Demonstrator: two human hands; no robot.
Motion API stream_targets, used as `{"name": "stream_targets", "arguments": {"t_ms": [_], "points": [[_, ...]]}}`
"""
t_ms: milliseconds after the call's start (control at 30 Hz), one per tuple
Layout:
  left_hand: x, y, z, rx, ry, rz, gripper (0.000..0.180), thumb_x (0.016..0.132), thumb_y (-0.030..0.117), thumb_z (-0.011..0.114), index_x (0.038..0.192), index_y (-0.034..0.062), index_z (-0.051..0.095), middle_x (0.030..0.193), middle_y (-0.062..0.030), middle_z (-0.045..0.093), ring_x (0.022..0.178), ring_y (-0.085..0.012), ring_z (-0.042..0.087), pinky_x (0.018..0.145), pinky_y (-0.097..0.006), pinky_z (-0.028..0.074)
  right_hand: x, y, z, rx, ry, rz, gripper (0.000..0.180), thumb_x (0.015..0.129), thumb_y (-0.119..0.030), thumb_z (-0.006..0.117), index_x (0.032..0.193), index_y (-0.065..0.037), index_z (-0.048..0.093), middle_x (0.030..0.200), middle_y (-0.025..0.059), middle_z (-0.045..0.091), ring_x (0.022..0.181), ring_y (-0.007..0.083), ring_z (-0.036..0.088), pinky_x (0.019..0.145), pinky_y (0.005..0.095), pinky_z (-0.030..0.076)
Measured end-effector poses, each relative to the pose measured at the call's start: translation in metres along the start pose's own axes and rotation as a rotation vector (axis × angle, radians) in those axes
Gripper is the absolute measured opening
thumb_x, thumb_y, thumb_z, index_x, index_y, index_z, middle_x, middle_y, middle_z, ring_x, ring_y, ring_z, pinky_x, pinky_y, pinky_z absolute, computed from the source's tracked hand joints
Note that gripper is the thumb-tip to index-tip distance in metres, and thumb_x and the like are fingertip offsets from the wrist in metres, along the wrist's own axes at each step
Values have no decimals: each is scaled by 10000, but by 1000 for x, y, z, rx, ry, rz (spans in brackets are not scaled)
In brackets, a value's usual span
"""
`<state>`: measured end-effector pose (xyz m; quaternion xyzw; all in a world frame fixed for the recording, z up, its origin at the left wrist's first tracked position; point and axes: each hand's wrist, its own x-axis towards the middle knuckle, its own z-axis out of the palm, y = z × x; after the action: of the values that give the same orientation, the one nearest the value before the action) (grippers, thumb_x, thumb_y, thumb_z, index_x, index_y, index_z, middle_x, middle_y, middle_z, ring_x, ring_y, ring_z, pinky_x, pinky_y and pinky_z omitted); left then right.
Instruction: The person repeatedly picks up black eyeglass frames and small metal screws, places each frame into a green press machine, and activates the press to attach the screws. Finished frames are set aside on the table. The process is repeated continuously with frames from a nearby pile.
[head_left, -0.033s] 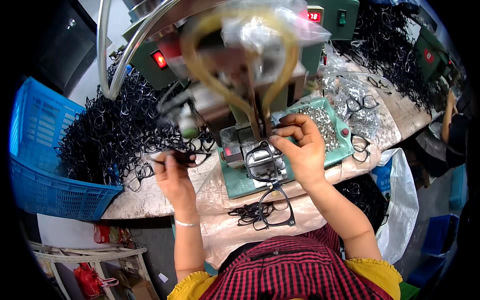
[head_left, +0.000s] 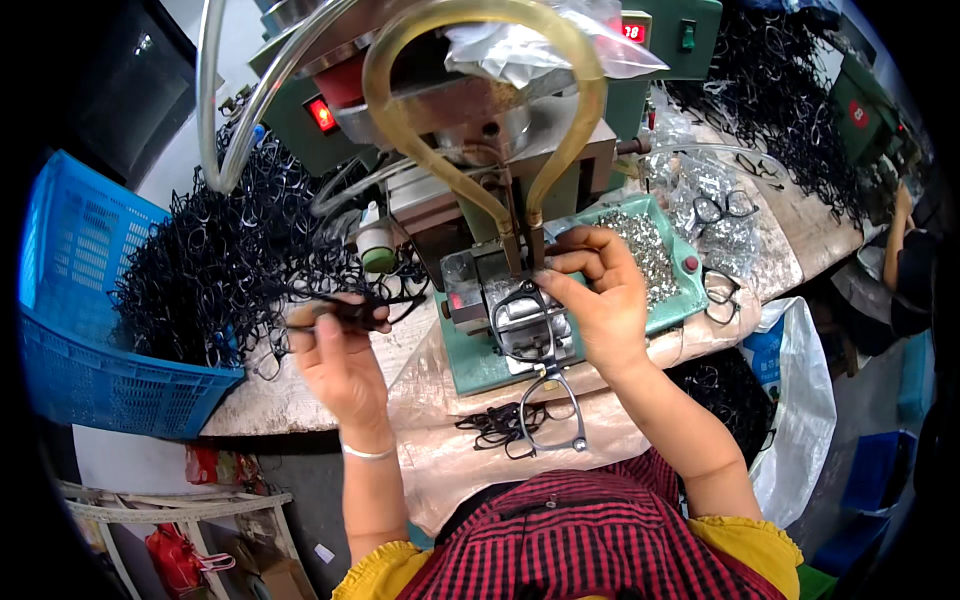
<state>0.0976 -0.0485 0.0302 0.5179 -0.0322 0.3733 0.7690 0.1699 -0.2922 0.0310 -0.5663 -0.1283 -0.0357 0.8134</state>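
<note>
My right hand (head_left: 600, 300) pinches a black eyeglass frame (head_left: 518, 300) and holds it on the metal fixture (head_left: 528, 335) of a green bench machine, just under the tool tip. My left hand (head_left: 335, 360) grips another black eyeglass frame (head_left: 368, 305), holding it level beside a big heap of black frames (head_left: 215, 260). A few more frames (head_left: 520, 420) lie in a small pile at the near table edge, below the fixture.
A blue plastic basket (head_left: 70, 310) sits at the left table edge. A green tray of small metal parts (head_left: 655, 255) is right of the machine. Yellowish hoses (head_left: 400, 120) loop overhead. A white bag (head_left: 800, 400) hangs at right; another person's arm (head_left: 895, 250) is far right.
</note>
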Motion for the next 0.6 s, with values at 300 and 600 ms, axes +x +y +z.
{"name": "stream_targets", "arguments": {"t_ms": [300, 600], "points": [[10, 55, 75, 348, -365, 512, 121, 990, 104, 479, 1048, 4, 511, 962, -150, 590, 874, -250, 609, 667, -374, 588, 2, -1, -7, 20, 99, -100, 386, 790, 48, 701, 1141, 25, 540, 1000, 92, 678, 927, 116, 633, 889, 255, 478], [-27, 42, -7, 436, -136, 230, 124, 990, 67, 464, 1086, 8, 518, 1006, -150, 621, 888, -192, 594, 791, -318, 508, 92, -52, -173, -887, 379, -425, 150, 801, -97, 681, 935, -30, 699, 889, 96, 715, 848, 191, 685, 772, 290, 509]]}}
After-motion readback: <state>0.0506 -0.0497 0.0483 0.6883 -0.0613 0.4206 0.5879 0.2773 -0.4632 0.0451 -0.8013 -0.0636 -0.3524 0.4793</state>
